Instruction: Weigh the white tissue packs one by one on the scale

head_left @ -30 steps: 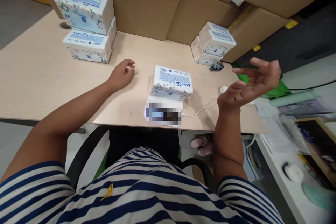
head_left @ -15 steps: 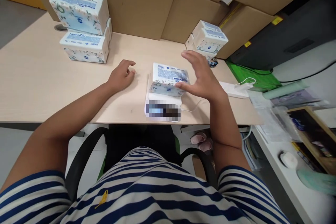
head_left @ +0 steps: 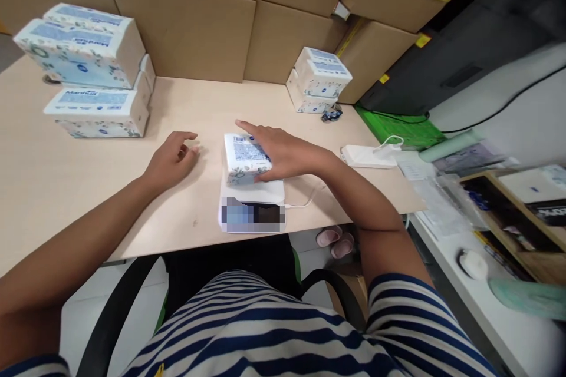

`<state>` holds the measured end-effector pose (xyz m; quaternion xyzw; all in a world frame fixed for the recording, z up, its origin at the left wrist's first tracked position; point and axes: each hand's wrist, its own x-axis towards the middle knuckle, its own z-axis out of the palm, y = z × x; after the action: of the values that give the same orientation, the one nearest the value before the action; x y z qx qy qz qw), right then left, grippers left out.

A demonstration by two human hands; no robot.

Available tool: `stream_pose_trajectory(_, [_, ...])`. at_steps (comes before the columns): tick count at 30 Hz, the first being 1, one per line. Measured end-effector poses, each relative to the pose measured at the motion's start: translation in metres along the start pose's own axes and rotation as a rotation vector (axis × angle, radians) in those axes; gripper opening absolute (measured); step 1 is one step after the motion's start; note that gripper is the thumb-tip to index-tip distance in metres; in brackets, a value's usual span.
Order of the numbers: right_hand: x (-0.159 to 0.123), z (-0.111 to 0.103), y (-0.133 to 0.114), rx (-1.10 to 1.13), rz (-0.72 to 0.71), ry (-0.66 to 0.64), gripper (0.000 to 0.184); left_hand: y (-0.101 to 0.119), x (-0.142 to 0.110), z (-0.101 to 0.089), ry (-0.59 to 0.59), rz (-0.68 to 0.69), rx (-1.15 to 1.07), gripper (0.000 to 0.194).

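A white and blue pack of tissues (head_left: 247, 156) sits on a small white scale (head_left: 265, 192) whose display is blurred out. My right hand (head_left: 278, 153) is wrapped over the pack's right side, thumb at the front face and fingers across the top toward the far side. The palm covers part of the printed label. To the left, my left hand (head_left: 171, 160) rests at the table with nothing in it, its fingers loosely bent and apart from the thumb.
Stacked tissue packs (head_left: 95, 107) stand at the left, and a smaller stack (head_left: 325, 79) at the back right. Cardboard boxes (head_left: 177, 29) wall off the table's far edge. A white power strip (head_left: 369, 156) lies at the right; a cable (head_left: 305, 205) runs from the scale.
My right hand has come down from beside the tissue pack and closed over it. My left hand keeps its loose pose. The view has shifted to the right.
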<state>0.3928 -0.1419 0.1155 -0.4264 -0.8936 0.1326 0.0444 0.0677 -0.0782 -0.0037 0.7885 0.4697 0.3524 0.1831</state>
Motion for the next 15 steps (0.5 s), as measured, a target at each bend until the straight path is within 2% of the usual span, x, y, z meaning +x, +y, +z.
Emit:
stream_pose_trajectory(2, [-0.005,-0.01,0.011,-0.005,-0.004,0.043,0.128,0.0,0.001,-0.001,-0.006,-0.005,-0.001,0.039])
stream_pose_trajectory(4, [-0.013,-0.024,0.034,-0.03,0.055,0.116,0.129,0.0,0.001,-0.002,-0.007,-0.011,-0.002,0.038])
stream_pose_trajectory(8, [-0.029,-0.046,0.1,-0.101,0.363,0.182,0.14,-0.002,0.001,-0.002,0.005,-0.005,-0.023,0.038])
stream_pose_trajectory(11, [-0.032,-0.049,0.142,-0.131,0.574,0.11,0.138,-0.003,0.002,-0.001,0.025,0.002,-0.041,0.037])
stream_pose_trajectory(15, [-0.025,-0.034,0.174,-0.163,0.724,-0.023,0.128,-0.002,0.002,-0.002,0.018,-0.021,-0.043,0.038])
